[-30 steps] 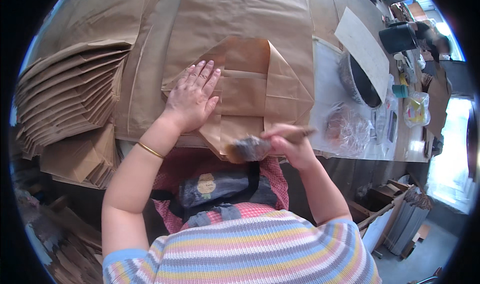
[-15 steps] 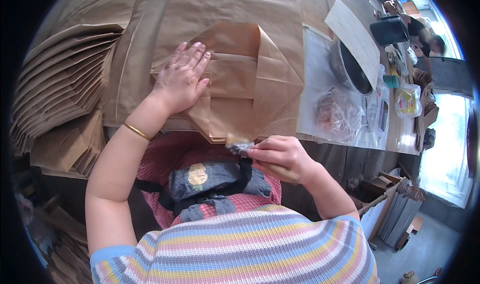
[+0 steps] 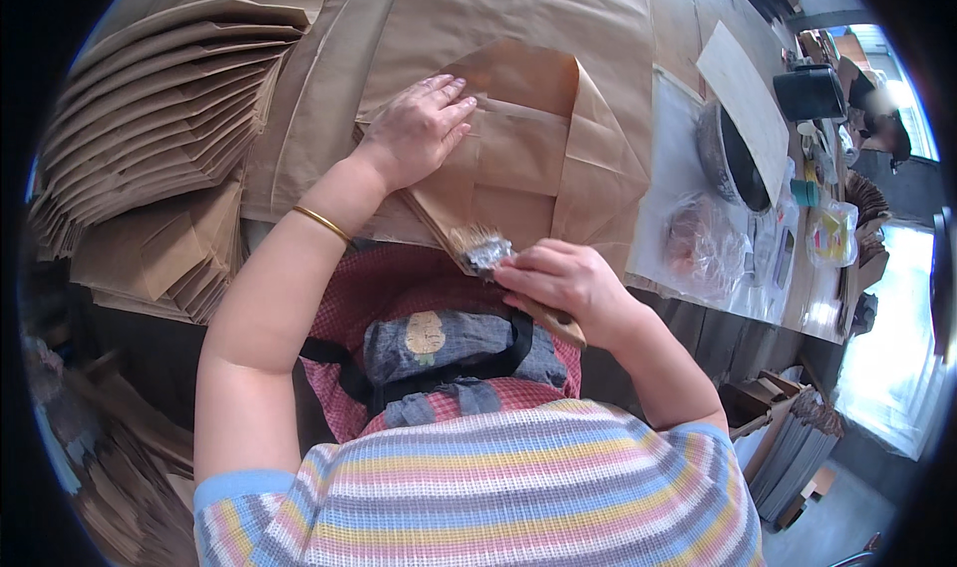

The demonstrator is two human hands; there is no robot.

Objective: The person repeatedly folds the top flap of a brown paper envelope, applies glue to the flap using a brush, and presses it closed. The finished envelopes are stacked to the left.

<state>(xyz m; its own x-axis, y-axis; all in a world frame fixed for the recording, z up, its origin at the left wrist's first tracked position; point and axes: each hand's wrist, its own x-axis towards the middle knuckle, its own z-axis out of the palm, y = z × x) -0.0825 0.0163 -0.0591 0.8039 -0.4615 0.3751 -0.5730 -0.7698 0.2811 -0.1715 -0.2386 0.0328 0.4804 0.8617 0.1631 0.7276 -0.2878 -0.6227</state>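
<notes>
A brown paper bag [image 3: 518, 153] lies on the paper-covered table, its end folded out into a flat, many-sided shape with creased flaps. My left hand [image 3: 419, 128] rests flat on the bag's left flap, fingers stretched away from me. My right hand [image 3: 563, 288] grips a brush [image 3: 485, 252] by its wooden handle. The brush has pale bristles and a silvery wrapped neck. Its bristles are at the bag's near left edge and appear to touch the paper.
A fanned stack of brown paper bags [image 3: 169, 108] lies at the left, with more folded paper [image 3: 164, 248] nearer me. To the right are a dark bowl [image 3: 733, 153] partly under a pale board [image 3: 743, 108], and a clear plastic bag [image 3: 703, 243]. Another person [image 3: 877, 118] is at the far right.
The brush has moved from the bag's near edge toward its left side, its handle now tilted more visibly. My left hand stays on the left flap. The whole view has shifted somewhat.
</notes>
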